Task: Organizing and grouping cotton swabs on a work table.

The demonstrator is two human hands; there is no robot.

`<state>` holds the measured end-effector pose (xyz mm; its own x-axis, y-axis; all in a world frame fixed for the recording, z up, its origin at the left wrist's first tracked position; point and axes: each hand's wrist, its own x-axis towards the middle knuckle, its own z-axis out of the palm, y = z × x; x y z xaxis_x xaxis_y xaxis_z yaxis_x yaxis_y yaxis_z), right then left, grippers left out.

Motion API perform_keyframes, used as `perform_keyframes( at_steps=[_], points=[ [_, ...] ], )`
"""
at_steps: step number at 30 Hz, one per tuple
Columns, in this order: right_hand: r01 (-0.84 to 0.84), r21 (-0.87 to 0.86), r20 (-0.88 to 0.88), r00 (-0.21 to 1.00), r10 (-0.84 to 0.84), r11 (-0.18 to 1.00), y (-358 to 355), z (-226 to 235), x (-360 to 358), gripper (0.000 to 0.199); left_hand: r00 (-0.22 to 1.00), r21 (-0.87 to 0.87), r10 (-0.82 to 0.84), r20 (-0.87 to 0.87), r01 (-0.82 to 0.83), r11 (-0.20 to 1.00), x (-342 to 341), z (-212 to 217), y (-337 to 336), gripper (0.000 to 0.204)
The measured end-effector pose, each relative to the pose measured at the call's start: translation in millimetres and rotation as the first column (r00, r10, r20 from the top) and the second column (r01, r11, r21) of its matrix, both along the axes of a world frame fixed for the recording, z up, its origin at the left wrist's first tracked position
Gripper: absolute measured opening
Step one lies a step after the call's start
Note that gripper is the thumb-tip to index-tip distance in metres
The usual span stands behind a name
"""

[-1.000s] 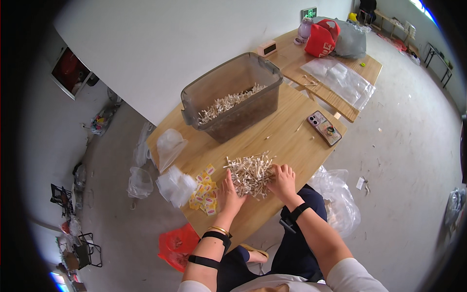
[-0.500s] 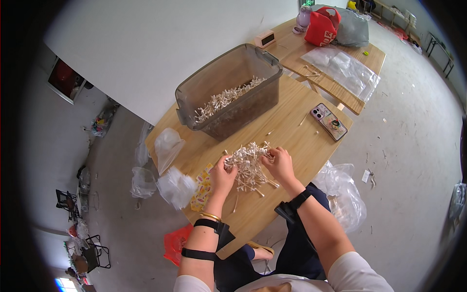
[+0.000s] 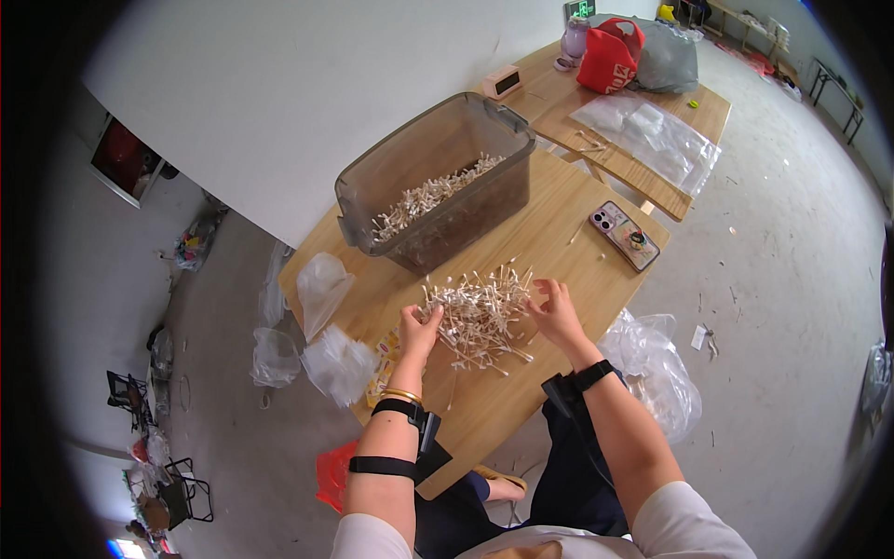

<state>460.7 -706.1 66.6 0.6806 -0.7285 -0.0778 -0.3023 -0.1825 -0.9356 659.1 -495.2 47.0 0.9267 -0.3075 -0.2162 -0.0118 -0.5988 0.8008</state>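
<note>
A white wall (image 3: 270, 112) runs along the wooden table's (image 3: 456, 438) upper left edge; a second wooden table (image 3: 549, 104) stands just beyond its far edge. Grey floor (image 3: 773, 373), flecked with litter, spreads beyond the right edge. Well off the left edge stands a dark folding chair (image 3: 175, 498).

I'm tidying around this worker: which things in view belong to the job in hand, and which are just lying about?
Likely the job:
cotton swab pile, between left hand and right hand
grey bin holding more swabs
yellow slips, small plastic bags, probably

Likely just lying about:
phone
red bag
pink box
</note>
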Motion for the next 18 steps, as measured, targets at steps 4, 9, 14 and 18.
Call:
perform_keyframes(
  at_steps=[4, 9, 14, 18],
  points=[
    [0.062, -0.051, -0.011, 0.998, -0.062, 0.997, -11, -6, -27, 0.038, 0.962, 0.228, -0.104, 0.254, 0.045, 0.973, -41, 27, -19, 0.072],
    [-0.001, -0.108, -0.036, 0.999, -0.003, 0.994, 11, -17, -35, 0.029, 0.868, 0.114, -0.160, 0.471, 0.120, 0.986, -72, 14, 20, 0.069],
    [-0.084, -0.257, -0.049, 0.996, 0.073, 0.963, 38, -15, -45, 0.027, 0.890, 0.112, -0.185, 0.416, 0.152, 0.982, -133, 22, 46, 0.056],
    [-0.056, -0.376, -0.032, 0.998, 0.048, 0.925, 39, -11, -38, 0.023, 0.853, 0.236, -0.266, 0.449, 0.174, 0.956, -160, 12, 71, 0.050]
  ],
)
